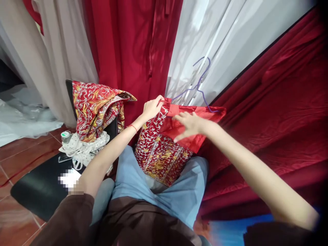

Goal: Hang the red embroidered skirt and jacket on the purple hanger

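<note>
A red garment with gold and silver embroidery (164, 153) hangs down between my knees, its plain red lining (197, 141) turned outward at the top. My left hand (153, 107) pinches the garment's top edge at its left corner. Over the lining, my right hand (189, 124) has its fingers spread and grips nothing; whether it touches the cloth I cannot tell. A purple hanger (198, 85) rises from the garment's top edge, its hook pointing up and its right arm reaching the red cloth. The rest of its lower part is hidden.
At the left, a black chair (33, 188) holds a folded red-and-gold embroidered cloth (94, 106) over its back and a white dotted cloth (87, 147). A small clear container with a green-and-white lid (66, 135) stands nearby. Red curtains (269, 112) hang close at the right.
</note>
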### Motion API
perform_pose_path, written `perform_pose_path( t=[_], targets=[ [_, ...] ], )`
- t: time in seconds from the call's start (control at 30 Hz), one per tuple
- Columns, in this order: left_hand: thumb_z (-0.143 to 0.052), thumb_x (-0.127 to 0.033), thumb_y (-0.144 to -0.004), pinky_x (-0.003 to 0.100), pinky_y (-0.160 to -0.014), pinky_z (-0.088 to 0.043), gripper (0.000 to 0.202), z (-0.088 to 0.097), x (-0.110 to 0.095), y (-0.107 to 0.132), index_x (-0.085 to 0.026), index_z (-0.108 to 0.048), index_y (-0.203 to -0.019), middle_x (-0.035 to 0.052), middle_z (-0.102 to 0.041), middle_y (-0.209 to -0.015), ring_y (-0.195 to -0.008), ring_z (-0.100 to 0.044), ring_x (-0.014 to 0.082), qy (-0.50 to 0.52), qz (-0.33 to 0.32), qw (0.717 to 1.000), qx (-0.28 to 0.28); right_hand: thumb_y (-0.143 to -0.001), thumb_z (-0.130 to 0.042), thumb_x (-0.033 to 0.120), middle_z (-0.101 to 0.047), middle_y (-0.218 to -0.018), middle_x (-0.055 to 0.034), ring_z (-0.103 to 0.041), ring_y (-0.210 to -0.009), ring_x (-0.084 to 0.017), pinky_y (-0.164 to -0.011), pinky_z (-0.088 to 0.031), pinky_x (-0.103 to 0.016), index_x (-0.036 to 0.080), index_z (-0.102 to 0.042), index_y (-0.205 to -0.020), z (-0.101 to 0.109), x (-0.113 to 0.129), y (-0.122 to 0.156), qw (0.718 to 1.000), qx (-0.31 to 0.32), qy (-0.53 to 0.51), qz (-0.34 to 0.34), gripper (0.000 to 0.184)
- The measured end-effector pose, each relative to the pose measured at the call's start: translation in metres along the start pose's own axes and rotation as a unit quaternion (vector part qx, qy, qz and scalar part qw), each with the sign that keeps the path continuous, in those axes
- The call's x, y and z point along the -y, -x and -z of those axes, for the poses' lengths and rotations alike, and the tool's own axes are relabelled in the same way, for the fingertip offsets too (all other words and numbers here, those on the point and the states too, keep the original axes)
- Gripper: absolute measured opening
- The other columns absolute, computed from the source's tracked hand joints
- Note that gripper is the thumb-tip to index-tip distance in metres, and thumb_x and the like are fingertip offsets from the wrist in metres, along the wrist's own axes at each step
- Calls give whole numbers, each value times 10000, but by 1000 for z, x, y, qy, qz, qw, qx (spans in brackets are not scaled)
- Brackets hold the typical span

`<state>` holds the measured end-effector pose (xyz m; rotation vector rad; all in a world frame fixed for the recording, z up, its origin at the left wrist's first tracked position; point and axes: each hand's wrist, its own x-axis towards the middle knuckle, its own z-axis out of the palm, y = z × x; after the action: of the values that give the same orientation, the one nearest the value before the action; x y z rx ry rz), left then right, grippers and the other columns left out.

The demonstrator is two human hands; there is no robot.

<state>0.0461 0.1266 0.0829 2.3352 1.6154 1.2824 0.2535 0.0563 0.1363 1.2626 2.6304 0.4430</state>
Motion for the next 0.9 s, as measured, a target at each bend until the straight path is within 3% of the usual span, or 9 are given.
perform_pose_path(
  t=[0.07, 0.17, 0.23, 0.3, 0.47, 0.63, 0.73, 0.83, 0.9],
  targets=[
    [-382, -328, -1008, 307, -792, -457, 274, 0, 0, 1, -258, -595, -1166, 41, -745, -1004, -954, -698, 243, 0, 1, 1000, 3, -658, -782, 589, -584, -1285, -227, -524, -1177, -380, -966, -393, -528, 112, -512, -1374, -32, 15, 11, 996, 5, 70, -47, 902],
    [-377, -331, -1010, 315, -796, -454, 280, 0, 0, 1, -252, -596, -1166, 48, -744, -979, -945, -698, 250, -5, 0, 1000, 0, -791, -708, 383, -614, -1183, -225, -539, -1108, -343, -923, -384, -457, 66, -559, -1276, -69, 23, 27, 987, -12, 129, -92, 598],
    [-377, -327, -1009, 316, -798, -453, 280, 0, 0, 1, -253, -598, -1164, 49, -742, -980, -940, -697, 249, -6, 1, 1000, -1, -866, -602, 284, -627, -1116, -206, -547, -1047, -316, -875, -376, -410, 77, -599, -1194, -82, 15, 37, 985, -39, 137, -95, 388],
    [-385, -318, -1005, 312, -801, -453, 274, -1, 0, 0, -256, -603, -1159, 46, -742, -979, -937, -696, 244, -5, 4, 1000, 1, -908, -523, 255, -633, -1078, -193, -548, -1007, -301, -836, -367, -381, 96, -620, -1150, -85, 2, 46, 985, -74, 128, -93, 305],
    [-404, -310, -996, 312, -809, -454, 264, -2, -1, 0, -255, -614, -1147, 45, -743, -962, -935, -697, 250, -4, 16, 1000, -8, -947, -430, 206, -664, -1020, -176, -568, -967, -287, -831, -386, -389, 126, -657, -1106, -91, -19, 67, 983, -119, 121, -65, 288],
    [-393, -321, -1001, 315, -841, -456, 289, -2, -3, 2, -253, -609, -1181, 46, -740, -949, -956, -695, 253, -20, 22, 1000, -6, -888, -419, 46, -556, -1430, -142, -517, -1278, -267, -999, -392, -467, 270, -508, -1414, -146, -33, 91, 972, -168, 161, 42, 579],
    [-382, -342, -1006, 309, -852, -458, 300, -2, -6, 2, -266, -602, -1196, 43, -743, -1002, -1000, -689, 251, -39, 39, 998, -6, -900, -406, 33, -555, -1444, -151, -533, -1297, -250, -1014, -384, -455, 268, -460, -1459, -176, -52, 92, 945, -255, 193, 61, 609],
    [-375, -347, -1010, 304, -845, -461, 301, -2, -8, 3, -270, -600, -1194, 38, -745, -1026, -1009, -690, 248, -48, 46, 998, -8, -935, -426, 63, -613, -1369, -183, -570, -1249, -261, -1001, -376, -453, 195, -493, -1428, -179, -65, 78, 915, -333, 210, 92, 514],
    [-376, -337, -1009, 299, -841, -461, 297, -2, -8, 3, -270, -599, -1193, 35, -747, -1020, -1007, -692, 244, -51, 45, 998, -6, -948, -450, 78, -657, -1307, -165, -590, -1204, -259, -977, -380, -446, 181, -549, -1360, -170, -60, 68, 904, -357, 199, 125, 436]
  ],
)
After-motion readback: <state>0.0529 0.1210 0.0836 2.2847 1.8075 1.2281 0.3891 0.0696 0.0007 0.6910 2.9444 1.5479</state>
